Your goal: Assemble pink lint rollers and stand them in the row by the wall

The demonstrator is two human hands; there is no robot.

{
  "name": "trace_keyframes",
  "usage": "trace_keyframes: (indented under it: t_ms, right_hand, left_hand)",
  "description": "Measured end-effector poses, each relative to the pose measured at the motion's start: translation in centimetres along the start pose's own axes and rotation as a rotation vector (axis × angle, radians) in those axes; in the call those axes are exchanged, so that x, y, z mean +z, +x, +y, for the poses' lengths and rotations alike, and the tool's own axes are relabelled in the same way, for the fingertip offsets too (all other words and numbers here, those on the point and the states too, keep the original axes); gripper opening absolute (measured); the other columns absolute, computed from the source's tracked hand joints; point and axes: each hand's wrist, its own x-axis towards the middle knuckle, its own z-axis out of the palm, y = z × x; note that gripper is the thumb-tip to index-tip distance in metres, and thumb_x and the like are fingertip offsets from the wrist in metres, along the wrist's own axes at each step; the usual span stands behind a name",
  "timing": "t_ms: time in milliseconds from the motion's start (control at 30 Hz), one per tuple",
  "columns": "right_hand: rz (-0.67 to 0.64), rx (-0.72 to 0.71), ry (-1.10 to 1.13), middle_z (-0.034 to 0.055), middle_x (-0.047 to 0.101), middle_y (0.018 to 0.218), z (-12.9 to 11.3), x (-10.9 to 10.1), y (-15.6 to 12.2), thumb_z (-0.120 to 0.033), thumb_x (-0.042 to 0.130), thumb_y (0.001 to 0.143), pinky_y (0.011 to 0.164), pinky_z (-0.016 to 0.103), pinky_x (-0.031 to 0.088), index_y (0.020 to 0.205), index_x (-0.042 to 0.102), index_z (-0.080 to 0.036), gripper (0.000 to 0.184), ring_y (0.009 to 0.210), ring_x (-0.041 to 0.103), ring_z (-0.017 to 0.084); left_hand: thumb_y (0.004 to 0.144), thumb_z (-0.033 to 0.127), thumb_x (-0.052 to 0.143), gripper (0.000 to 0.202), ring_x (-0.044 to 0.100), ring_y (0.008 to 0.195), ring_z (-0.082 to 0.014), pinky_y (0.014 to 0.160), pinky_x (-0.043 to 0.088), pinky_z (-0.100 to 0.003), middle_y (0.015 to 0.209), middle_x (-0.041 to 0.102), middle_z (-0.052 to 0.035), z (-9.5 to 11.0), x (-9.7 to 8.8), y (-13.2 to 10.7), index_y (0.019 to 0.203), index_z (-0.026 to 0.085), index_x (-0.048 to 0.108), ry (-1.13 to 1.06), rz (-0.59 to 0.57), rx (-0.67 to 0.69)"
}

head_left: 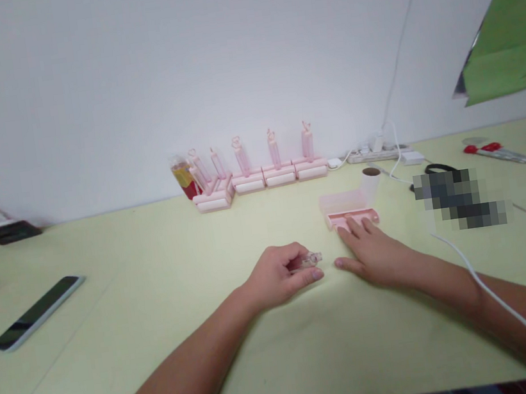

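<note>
My left hand (285, 275) is closed around a small transparent piece (314, 258), whose knobbed end sticks out between thumb and forefinger. The rest of that piece is hidden in the palm. My right hand (371, 250) is open, fingers stretched forward onto the front of a pink case (354, 218) and thumb apart on the table side. Behind the fingers stands the case's paler raised part (341, 202). A white tube (370, 187) with a brown top rises at its right end.
Several pink holders (279, 174) with upright parts line the wall. A phone (38, 314) lies at left. On the right are a power strip (378, 153), a pair of red-handled tools (482, 149) and a blurred dark object (459, 197). A white cable (489, 296) crosses over my right forearm.
</note>
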Motion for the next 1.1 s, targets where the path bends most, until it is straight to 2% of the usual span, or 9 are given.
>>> trace_keyframes:
  t_ms: [133,300,767,900,1000,1100]
  right_hand:
    - [-0.069,0.041,0.042,0.0297,0.022,0.157,0.1,0.3,0.4,-0.067,0.039,0.09,0.112,0.059,0.02,0.151,0.03,-0.003,0.089,0.142,0.018,0.051]
    - [-0.108,0.05,0.083,0.0269,0.015,0.159,0.5,0.2,0.9,-0.067,0.038,0.09,0.113,0.059,0.019,0.153,0.026,-0.007,0.088,0.145,0.011,0.049]
    - [-0.065,-0.026,0.108,0.0232,0.018,0.16,2.3,0.8,1.9,-0.066,0.037,0.091,0.114,0.062,0.019,0.153,0.03,-0.012,0.082,0.147,0.014,0.043]
    - [-0.048,-0.067,0.144,0.0231,0.018,0.16,2.7,0.9,1.9,-0.062,0.04,0.092,0.114,0.063,0.021,0.152,0.031,-0.011,0.08,0.147,0.014,0.041]
    - [0.018,-0.107,0.199,0.0229,0.023,0.159,2.5,0.3,1.8,-0.055,0.046,0.092,0.114,0.06,0.024,0.15,0.036,-0.009,0.074,0.147,0.019,0.039]
    - [0.186,-0.172,0.334,0.0197,0.042,0.15,1.5,-0.9,1.2,-0.042,0.046,0.095,0.115,0.052,0.029,0.142,0.048,-0.01,0.057,0.141,0.036,0.033]
  left_hand:
    - [0.084,0.047,0.065,0.033,0.04,0.056,-0.0078,0.055,0.032,-0.019,0.06,0.047,0.0049,0.0,0.0,0.0,0.084,0.014,0.063,0.005,-0.004,-0.004]
    - [0.084,0.047,0.064,0.033,0.041,0.056,-0.008,0.056,0.033,-0.02,0.061,0.048,0.0045,0.0,0.0,0.0,0.085,0.014,0.063,0.004,-0.003,-0.002]
    - [0.084,0.049,0.064,0.035,0.041,0.057,-0.0077,0.055,0.032,-0.02,0.062,0.046,0.0048,-0.1,0.1,0.0,0.085,0.014,0.063,-0.002,-0.024,-0.024]
    - [0.084,0.05,0.064,0.036,0.041,0.056,-0.008,0.055,0.032,-0.02,0.062,0.047,0.0046,0.0,0.0,0.0,0.085,0.014,0.063,0.001,-0.042,-0.043]
    - [0.085,0.051,0.062,0.036,0.043,0.057,-0.0087,0.056,0.032,-0.021,0.063,0.048,0.0043,0.0,0.0,0.1,0.087,0.015,0.062,0.018,-0.061,-0.055]
    - [0.086,0.049,0.061,0.034,0.045,0.059,-0.0099,0.057,0.033,-0.022,0.066,0.049,0.0043,0.1,0.1,0.1,0.097,0.017,0.06,0.068,-0.069,-0.08]
